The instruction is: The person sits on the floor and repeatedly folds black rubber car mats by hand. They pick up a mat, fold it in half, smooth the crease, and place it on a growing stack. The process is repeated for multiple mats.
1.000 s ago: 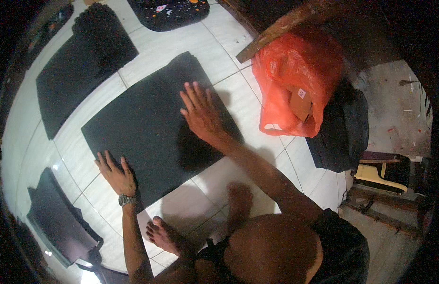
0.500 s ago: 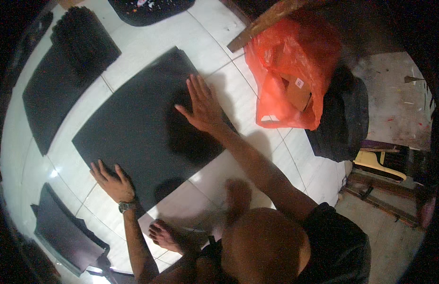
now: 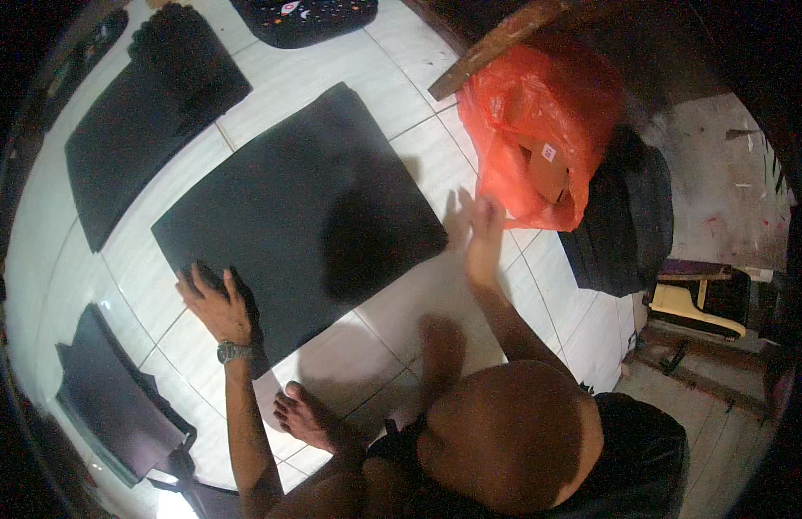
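A large black rectangular sheet point(image 3: 271, 190) lies flat on the pale tiles in front of me; its exact material cannot be told. My left hand point(image 3: 217, 307), with a watch at the wrist, rests on the sheet's lower left edge, fingers spread. Off the sheet's right side is my right hand point(image 3: 485, 232), close to the lower left edge of a red-orange plastic bag point(image 3: 513, 95). Motion smears its fingers, so whether it touches the bag is unclear. Inside the bag's mouth shows a brown piece point(image 3: 546, 173) with a small white label.
Black folded pieces point(image 3: 159, 112) lie at the far left, and a dark curved piece point(image 3: 120, 402) at the near left. A wooden bar point(image 3: 496, 48) juts in above the bag. Right of it are a black pile point(image 3: 630, 221) and a yellow-handled object point(image 3: 699, 313). My bare foot point(image 3: 306, 417) is near.
My right hand has left the black sheet and moved right, to beside the plastic bag. My left hand stays at the sheet's lower left edge. The whole view has shifted slightly.
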Tool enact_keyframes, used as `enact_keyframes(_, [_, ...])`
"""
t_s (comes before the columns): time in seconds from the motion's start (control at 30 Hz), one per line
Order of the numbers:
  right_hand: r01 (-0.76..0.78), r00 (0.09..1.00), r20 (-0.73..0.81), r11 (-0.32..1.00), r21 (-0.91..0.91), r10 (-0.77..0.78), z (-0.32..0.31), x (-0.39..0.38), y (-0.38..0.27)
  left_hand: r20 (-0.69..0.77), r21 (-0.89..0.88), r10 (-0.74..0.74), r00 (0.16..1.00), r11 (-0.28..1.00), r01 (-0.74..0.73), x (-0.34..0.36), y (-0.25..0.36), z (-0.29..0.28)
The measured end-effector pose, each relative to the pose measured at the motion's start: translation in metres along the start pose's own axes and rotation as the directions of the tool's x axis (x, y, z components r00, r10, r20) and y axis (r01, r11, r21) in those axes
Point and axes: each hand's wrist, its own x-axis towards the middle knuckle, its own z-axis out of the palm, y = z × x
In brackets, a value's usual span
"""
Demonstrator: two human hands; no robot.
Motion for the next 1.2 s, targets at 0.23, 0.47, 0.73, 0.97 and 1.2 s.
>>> enact_keyframes(0.23, [0.012, 0.749, 0.592, 0.888, -0.460, 0.297, -0.096, -0.078, 0.055, 0.129, -0.309, 0.449, 0.884, 0.865, -0.395, 0.081, 0.062, -0.012])
enact_keyframes(0.47, [-0.453, 0.707, 0.534, 0.877, -0.162, 0.464, -0.059, -0.081, 0.047, 0.095, -0.409, 0.615, 0.783, 0.741, -0.532, 0.216, 0.174, 0.079])
enact_keyframes(0.73, [-0.152, 0.691, 0.654, 0.947, -0.284, 0.307, -0.049, -0.065, 0.049, 0.340, -0.744, 0.572, 0.746, 0.649, -0.159, 0.223, 0.266, 0.102])
enact_keyframes(0.97, [-0.415, 0.709, 0.607, 0.908, -0.052, 0.359, -0.033, -0.033, 0.032, 0.335, -0.742, 0.554, 0.762, 0.654, -0.149, 0.213, 0.275, 0.089])
enact_keyframes(1.2, [-0.890, 0.434, 0.583, 0.228, 0.395, 0.687, -0.023, -0.012, 0.007, 0.292, -0.638, 0.599, 0.746, 0.703, -0.315, 0.219, 0.274, 0.104])
